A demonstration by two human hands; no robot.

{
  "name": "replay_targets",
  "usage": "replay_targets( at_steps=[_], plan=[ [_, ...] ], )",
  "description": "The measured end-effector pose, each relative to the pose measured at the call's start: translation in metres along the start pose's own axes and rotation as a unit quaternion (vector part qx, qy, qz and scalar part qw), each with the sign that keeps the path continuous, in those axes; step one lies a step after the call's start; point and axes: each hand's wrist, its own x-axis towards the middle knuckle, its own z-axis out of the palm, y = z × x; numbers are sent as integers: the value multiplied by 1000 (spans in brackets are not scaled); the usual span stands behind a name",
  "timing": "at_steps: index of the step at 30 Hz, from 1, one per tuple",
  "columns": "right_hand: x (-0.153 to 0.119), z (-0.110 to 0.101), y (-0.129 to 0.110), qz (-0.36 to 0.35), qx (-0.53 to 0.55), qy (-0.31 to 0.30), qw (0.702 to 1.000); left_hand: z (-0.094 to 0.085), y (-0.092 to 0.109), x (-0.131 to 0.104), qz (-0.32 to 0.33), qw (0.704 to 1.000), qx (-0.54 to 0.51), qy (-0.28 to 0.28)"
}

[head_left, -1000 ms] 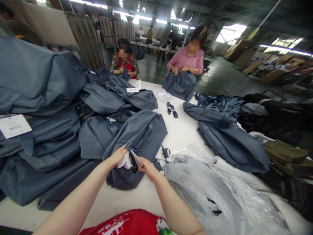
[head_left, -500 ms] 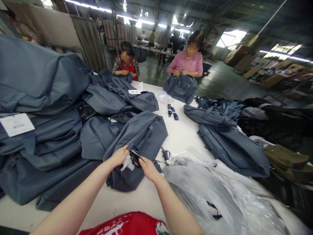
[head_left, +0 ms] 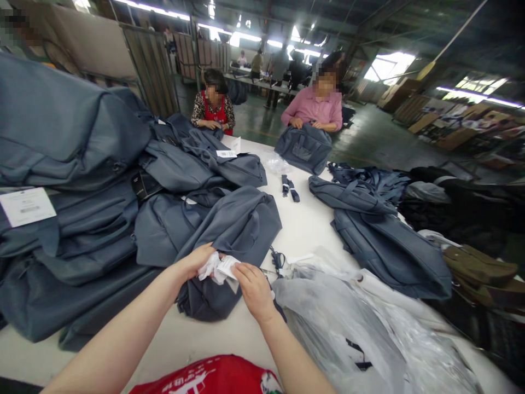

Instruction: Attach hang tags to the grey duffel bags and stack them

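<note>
A blue-grey bag (head_left: 250, 219) lies on the white table in front of me, and both hands are over its near part. Crumpled white tissue paper (head_left: 209, 267) is pinched in my left hand (head_left: 199, 260). My right hand (head_left: 253, 285) holds the edge of a white printed tag (head_left: 228, 267), its fingers bent over it from the right. The tag touches the tissue paper, and part of the bag's handle is hidden behind them.
Blue-grey bags (head_left: 69, 126) are heaped at left; others (head_left: 385, 246) lie at right. Clear plastic bags (head_left: 340, 306) cover the near right. Scissors (head_left: 278, 260) and strap pieces (head_left: 290, 187) lie mid-table. Across it, one person handles a bag (head_left: 303, 148); another sits farther left.
The black face of the tag has turned away and its white printed side now shows. My right hand has rolled over, its back now upward. My left hand stays nearly in place.
</note>
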Motion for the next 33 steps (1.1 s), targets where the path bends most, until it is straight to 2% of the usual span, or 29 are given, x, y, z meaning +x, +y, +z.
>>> replay_targets(
  at_steps=[6, 12, 17, 21, 27, 33],
  plan=[
    [-9, -3, 5, -6, -46, 12, 999, -3, -5, 6, 27, 998, 61, -15],
    [-15, -3, 0, -17, -65, 9, 998, -2, -9, 8, 46, 996, 70, -33],
    [-18, -3, -6, -17, -61, -5, 998, -1, -10, 5, 36, 994, 93, -43],
    [-22, -7, -5, -10, -55, -8, 998, 0, -8, 3, 54, 992, 103, -40],
    [-29, -10, 4, 56, 29, 36, 997, -2, -10, 6, 68, 990, 116, -33],
    [-29, -4, 9, 119, 124, 76, 982, -5, -11, 9, 35, 989, 131, -59]
  ],
)
